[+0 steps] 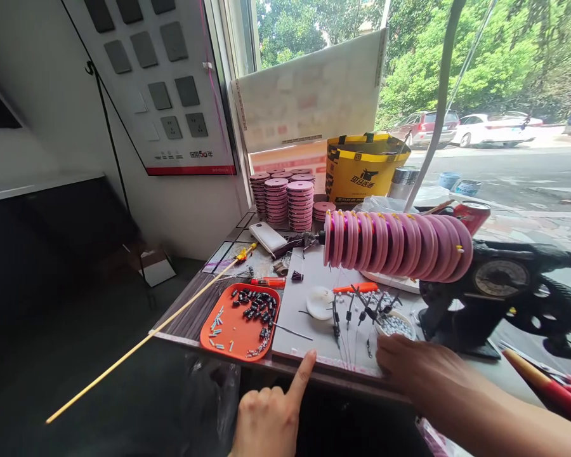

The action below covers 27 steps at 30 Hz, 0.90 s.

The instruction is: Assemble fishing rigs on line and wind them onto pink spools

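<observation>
My left hand (269, 419) is below the table's front edge; one finger stretches toward the white board (295, 304) and the others curl under. Nothing shows in it. My right hand (409, 365) is bent over the board's front edge, beside a small bowl of pale beads (396, 325). Its fingertips are hidden, with the fingers bent together. Between the hands, several thin lines with black sleeves and swivels (336, 320) hang over the board. A round white lid (320, 303) lies behind them. Left of the board, an orange tray (240, 320) holds black pieces, swivels and small tubes.
Pink foam spools (394, 246) sit on a spindle of a black hand-cranked machine (499, 279). Stacked pink spools (301, 206) and a yellow bag (364, 168) stand behind. A thin yellow stick (147, 336) juts past the table's left edge. Red-handled scissors (552, 387) lie right.
</observation>
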Each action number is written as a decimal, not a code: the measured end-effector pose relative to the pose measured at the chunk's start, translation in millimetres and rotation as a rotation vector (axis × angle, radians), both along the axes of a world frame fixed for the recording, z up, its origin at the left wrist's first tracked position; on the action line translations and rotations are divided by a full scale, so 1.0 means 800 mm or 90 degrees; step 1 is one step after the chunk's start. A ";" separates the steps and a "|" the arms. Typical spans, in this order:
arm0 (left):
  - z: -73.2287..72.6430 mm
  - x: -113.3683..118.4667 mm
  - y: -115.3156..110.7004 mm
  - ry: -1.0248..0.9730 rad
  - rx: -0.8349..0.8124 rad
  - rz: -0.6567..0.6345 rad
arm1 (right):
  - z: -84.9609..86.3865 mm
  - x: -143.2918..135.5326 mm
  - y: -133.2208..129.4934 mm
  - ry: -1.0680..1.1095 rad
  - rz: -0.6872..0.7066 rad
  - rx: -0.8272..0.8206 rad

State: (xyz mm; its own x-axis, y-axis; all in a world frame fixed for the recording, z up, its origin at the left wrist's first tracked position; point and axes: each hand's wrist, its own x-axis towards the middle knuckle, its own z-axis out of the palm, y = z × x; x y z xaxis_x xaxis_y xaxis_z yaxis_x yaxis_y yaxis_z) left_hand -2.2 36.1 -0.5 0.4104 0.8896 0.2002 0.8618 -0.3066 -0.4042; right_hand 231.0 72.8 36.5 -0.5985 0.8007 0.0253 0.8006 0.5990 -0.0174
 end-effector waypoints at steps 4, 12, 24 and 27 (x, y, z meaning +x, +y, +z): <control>-0.002 -0.010 0.003 -0.008 -0.013 -0.011 | -0.001 -0.003 0.001 -0.012 -0.060 -0.077; -0.018 -0.028 0.012 -0.053 -0.027 -0.071 | 0.004 -0.004 0.007 -0.034 -0.065 -0.128; -0.020 -0.036 0.013 -0.079 -0.038 -0.098 | 0.013 -0.013 0.013 -0.052 -0.086 -0.174; -0.025 -0.035 0.012 -0.084 -0.026 -0.095 | 0.016 -0.012 0.012 -0.044 -0.080 -0.169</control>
State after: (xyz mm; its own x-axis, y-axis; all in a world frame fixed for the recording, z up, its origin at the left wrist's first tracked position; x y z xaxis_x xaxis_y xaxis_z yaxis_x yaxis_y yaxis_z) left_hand -30.1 45.8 -20.7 0.5110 0.8296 0.2253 0.8501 -0.4489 -0.2753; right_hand 221.3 82.6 49.0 -0.4878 0.8414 -0.2327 0.8726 0.4772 -0.1036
